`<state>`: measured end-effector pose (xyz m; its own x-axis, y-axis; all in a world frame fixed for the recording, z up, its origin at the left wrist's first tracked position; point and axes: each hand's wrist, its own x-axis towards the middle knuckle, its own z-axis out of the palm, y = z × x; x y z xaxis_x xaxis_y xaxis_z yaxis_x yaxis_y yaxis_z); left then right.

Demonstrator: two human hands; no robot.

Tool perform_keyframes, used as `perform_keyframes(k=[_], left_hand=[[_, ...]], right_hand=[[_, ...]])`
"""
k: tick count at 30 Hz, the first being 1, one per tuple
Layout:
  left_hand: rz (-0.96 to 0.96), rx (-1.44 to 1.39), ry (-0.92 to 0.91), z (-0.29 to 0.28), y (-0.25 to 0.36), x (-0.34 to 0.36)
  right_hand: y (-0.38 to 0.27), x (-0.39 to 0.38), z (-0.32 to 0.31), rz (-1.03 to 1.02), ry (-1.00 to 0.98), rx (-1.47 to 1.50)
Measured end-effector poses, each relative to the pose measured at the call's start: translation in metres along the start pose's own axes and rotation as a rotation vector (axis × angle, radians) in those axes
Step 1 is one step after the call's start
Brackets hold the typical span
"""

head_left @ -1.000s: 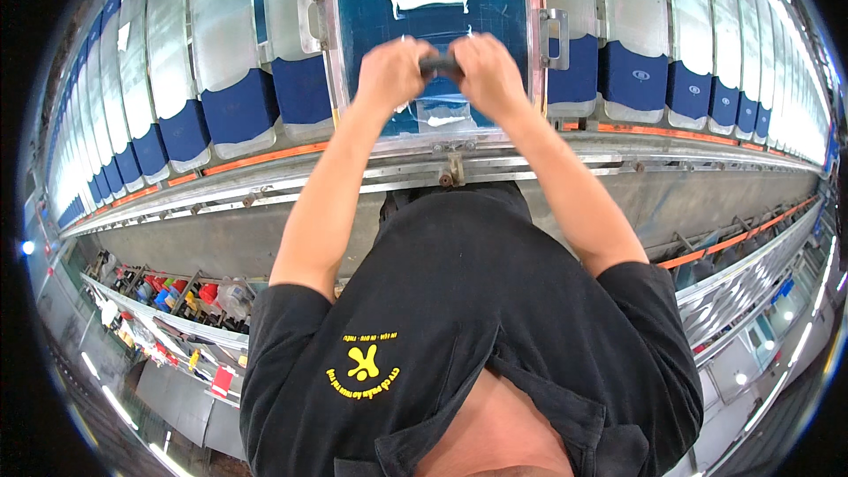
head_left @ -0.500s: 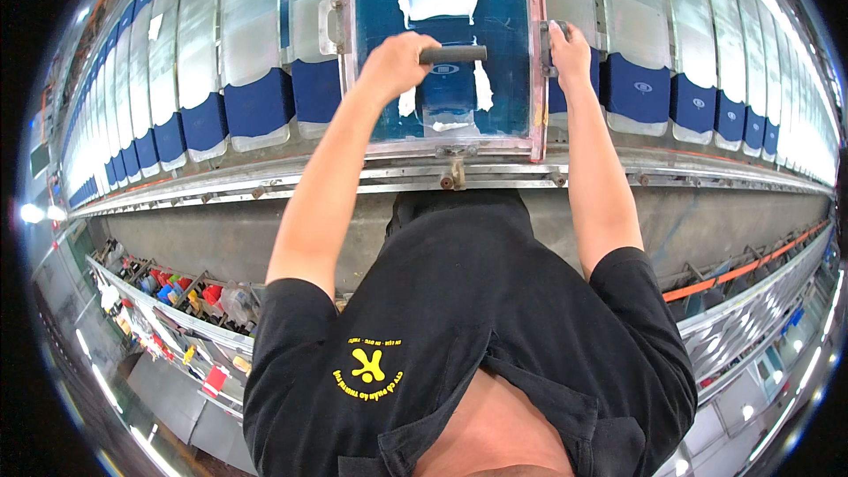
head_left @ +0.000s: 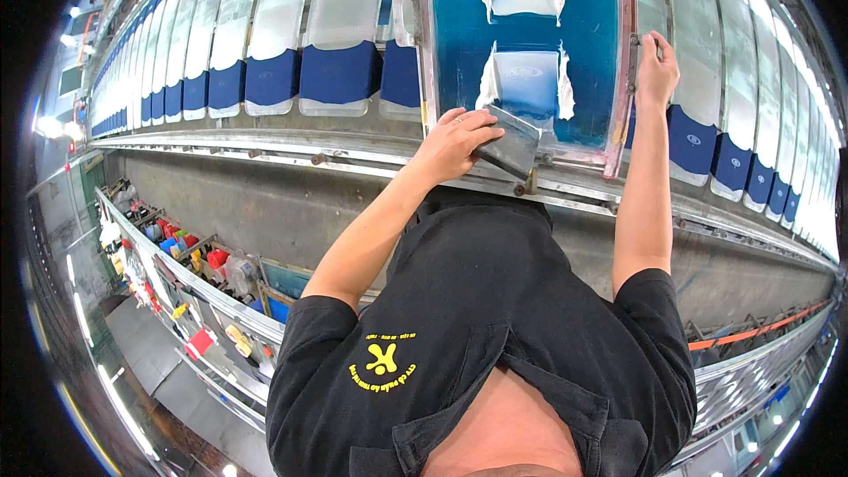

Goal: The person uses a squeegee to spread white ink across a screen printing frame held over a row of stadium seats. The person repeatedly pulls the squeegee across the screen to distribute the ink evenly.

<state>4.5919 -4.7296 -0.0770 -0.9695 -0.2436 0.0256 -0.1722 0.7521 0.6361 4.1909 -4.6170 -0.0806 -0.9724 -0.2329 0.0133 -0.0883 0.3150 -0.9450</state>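
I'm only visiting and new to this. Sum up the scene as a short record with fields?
Left hand: holding a flat grey tool
Right hand: at the frame's right side, grip unclear
Frame: around a blue screen
Screen: bears white paste
Either side: pale boards with dark blue pieces at their near ends

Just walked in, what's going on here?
Someone in a black shirt is at a blue screen in a frame. The left grip holds a flat grey blade tool, tilted, over the screen's near edge; contact isn't clear. The right grip is at the frame's right side, apparently on its handle. White paste lies on the screen in two patches. Dark blue pieces lie on pale boards along both sides.
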Motion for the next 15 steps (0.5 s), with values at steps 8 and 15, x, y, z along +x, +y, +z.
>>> perform_keyframes(k=[8,15], left_hand=[[0.024,-0.033,0.118,-0.075,-0.073,-0.036],[-0.068,-0.029,0.074,-0.106,-0.134,-0.068]], right_hand=[[0.047,-0.079,0.103,0.150,-0.015,0.229],[0.033,-0.137,0.163,0.088,-0.061,0.100]])
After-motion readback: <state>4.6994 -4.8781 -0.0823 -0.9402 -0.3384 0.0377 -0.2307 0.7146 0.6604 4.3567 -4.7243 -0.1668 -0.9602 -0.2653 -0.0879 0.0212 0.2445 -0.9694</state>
